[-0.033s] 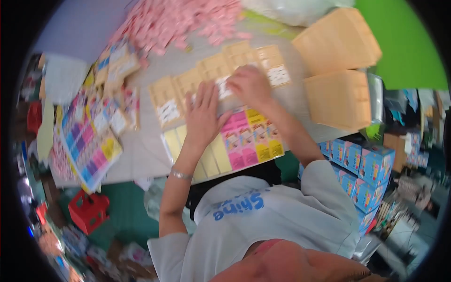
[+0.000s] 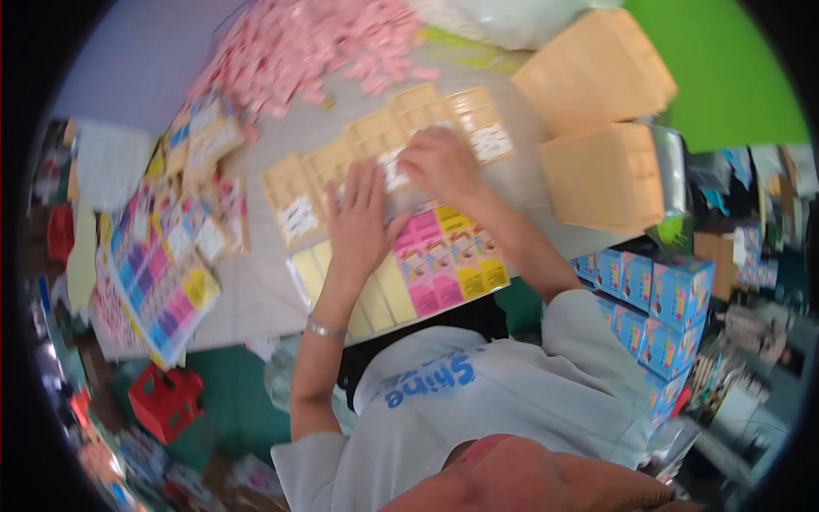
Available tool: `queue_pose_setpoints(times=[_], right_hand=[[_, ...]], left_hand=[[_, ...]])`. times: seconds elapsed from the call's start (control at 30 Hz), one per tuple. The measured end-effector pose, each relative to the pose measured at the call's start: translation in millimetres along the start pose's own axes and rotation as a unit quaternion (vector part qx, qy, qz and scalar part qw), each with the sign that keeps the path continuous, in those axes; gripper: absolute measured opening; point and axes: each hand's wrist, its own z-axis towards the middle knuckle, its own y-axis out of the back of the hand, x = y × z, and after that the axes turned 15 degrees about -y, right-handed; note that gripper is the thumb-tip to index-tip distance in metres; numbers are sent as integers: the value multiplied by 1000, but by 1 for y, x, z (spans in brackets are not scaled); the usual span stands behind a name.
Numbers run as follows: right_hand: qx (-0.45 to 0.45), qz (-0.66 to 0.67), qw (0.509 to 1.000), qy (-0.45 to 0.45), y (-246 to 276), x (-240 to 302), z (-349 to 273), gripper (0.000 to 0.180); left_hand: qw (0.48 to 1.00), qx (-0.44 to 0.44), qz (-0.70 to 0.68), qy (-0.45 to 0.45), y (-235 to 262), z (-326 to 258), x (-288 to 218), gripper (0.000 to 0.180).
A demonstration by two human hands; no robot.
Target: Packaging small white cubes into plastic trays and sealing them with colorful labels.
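Note:
Several shallow tan trays (image 2: 290, 192) with compartments stand in a slanting row on the table, each with a white, dark-marked piece (image 2: 299, 219) at its near end. My left hand (image 2: 360, 224) lies flat with its fingers stretched out, fingertips over the near ends of the middle trays. Beside it, my right hand (image 2: 439, 162) has bent fingers drawn together at the near end of a tray right of the middle. Whatever is between those fingertips is hidden. Below both hands lies a sticker sheet (image 2: 439, 260), pink and yellow at right, bare pale-yellow strips at left.
Pink small packets (image 2: 299, 51) are heaped at the far side. Two stacks of tan trays (image 2: 601, 179) stand at right. Packed sets (image 2: 205, 145) and colourful printed sheets (image 2: 162, 290) lie at left. Blue boxes (image 2: 674, 290) and a red stool (image 2: 166, 401) are below table level.
The whole view has shifted slightly, so the table's things sit a little further left. Both hands keep nearly the same place over the trays.

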Motion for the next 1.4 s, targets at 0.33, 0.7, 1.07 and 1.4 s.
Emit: queue_pose_setpoints(times=[0.33,0.7,1.07,1.4], right_hand=[[-56,28,996,-58,57,25,-28,15],[-217,-98,964,-123,265,11,-103,22],[-160,-240,928,-234,269,-10,-127,23],[-127,-84,986,-62,217,44,-124,29]], left_hand=[[999,22,4,-25,-6,25,-17,87],[999,-3,39,-14,-36,68,-14,94],[999,13,10,-40,-27,67,-27,95],[997,-17,-28,-67,-31,72,-53,84]])
